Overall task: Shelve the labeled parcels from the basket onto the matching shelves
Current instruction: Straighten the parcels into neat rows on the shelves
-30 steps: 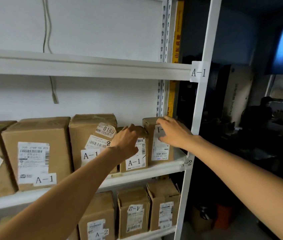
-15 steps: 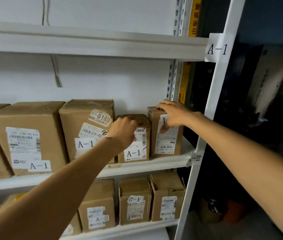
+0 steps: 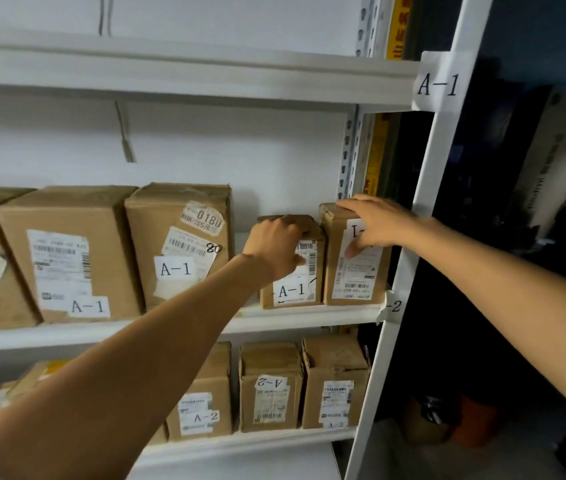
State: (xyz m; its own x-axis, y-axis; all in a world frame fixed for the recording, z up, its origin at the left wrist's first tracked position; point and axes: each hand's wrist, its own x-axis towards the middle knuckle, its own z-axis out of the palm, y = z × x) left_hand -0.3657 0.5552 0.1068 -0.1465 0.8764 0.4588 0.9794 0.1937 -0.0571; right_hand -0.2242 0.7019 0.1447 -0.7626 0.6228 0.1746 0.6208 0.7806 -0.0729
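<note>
Two small brown parcels stand side by side at the right end of the A-1 shelf (image 3: 309, 318). My left hand (image 3: 276, 245) grips the top front of the left small parcel (image 3: 292, 289), whose label reads A-1. My right hand (image 3: 375, 223) lies over the top front corner of the right small parcel (image 3: 354, 271), fingers on its top and thumb on its front label, which it partly hides. Both parcels rest on the shelf and touch each other. The basket is not in view.
Larger A-1 boxes (image 3: 177, 244) fill the shelf to the left. Below, the A-2 shelf (image 3: 246, 443) holds several small boxes. The white upright post (image 3: 409, 258) with an A-1 tag (image 3: 438, 83) stands just right of my right hand. Dark clutter lies beyond it.
The view has moved closer and shifted left and down. Both hands stay on the same two small parcels, which sit slightly deeper and straighter on the shelf.
</note>
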